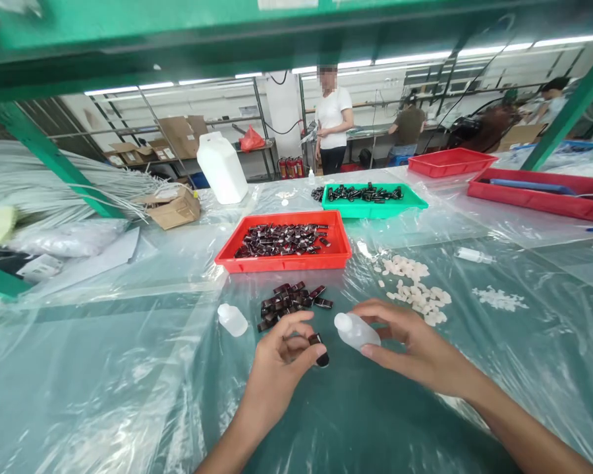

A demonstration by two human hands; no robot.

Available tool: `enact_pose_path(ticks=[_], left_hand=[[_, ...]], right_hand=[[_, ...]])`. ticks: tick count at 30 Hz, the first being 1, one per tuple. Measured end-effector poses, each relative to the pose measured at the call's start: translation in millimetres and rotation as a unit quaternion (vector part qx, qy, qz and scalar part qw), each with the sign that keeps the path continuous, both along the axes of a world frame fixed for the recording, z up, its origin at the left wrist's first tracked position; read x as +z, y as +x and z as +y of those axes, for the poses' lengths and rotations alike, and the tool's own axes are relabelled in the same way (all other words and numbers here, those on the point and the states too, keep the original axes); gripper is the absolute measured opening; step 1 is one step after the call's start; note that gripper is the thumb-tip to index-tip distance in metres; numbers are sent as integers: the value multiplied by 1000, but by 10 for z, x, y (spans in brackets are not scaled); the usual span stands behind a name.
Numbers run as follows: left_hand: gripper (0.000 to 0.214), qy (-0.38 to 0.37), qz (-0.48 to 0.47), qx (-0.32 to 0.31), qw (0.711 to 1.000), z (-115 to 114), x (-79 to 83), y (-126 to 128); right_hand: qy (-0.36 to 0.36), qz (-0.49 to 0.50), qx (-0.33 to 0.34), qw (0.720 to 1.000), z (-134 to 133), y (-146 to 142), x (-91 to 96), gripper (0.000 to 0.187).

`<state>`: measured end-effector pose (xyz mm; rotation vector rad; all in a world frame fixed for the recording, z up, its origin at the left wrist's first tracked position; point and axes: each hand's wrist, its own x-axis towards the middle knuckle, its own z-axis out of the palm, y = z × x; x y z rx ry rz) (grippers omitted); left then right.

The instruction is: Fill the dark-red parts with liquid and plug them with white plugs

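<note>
My left hand (281, 359) pinches a small dark glossy piece (319, 349) between thumb and fingers. My right hand (415, 349) grips a small translucent squeeze bottle (356, 331), its nozzle pointing left toward the dark piece. Just beyond the hands lies a loose pile of the same dark pieces (292, 301). A second small bottle (232, 319) lies on the plastic sheet to the left of the pile. Small white pieces (415, 289) are scattered to the right of the pile.
A red tray (281, 262) holds many dark pieces; a green tray (375, 207) behind it holds more. Red trays (449, 161) sit far right. A white jug (221, 168) and a cardboard box (175, 210) stand far left. A person in white (332, 122) stands beyond the table.
</note>
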<state>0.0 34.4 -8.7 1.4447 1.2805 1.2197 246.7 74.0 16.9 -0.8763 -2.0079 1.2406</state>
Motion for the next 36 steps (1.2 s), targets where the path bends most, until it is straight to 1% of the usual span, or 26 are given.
enact_pose_path(ticks=[2,4,7,11,15,18,20,23,25,27,30,36], left_hand=[[40,-18,-35,17,999,-31,-11,-32],[36,-32,-59,25,997,-56,-9,-63],[25,-52,-100,18,993,-85,-21,-89],[15,-68,-159,-10,985,-94,-46,-81],[20,-70,-184,-60,979,-92,0,-41],[20,-62,-174,-66,981,-102,37,-37],[18,-45,-160,-44,985,-108,50,-59],[15,-8,-114,-12,993,-107,65,-103],[11,8,-83,-2,997,-102,80,-115],[7,17,-70,-1,997,-99,97,-106],[10,36,-53,-2,998,-99,114,-77],[7,55,-12,13,998,-109,79,-92]], right_hand=[[-1,-12,-5,1000,-32,-31,-17,30],[-2,-20,-19,1000,-51,-64,-46,32],[16,-41,-56,997,-59,-100,-103,34],[88,-86,-90,988,-58,-86,-163,28],[156,-107,-98,977,-55,-44,-202,31],[196,-109,-104,969,-57,-38,-209,35],[210,-109,-109,966,-65,-47,-192,35],[199,-106,-109,968,-86,-63,-141,33],[191,-97,-110,971,-103,-68,-111,31],[190,-85,-113,972,-118,-69,-96,29],[192,-75,-115,972,-128,-72,-96,27],[212,-47,-117,969,-148,-86,-84,31]])
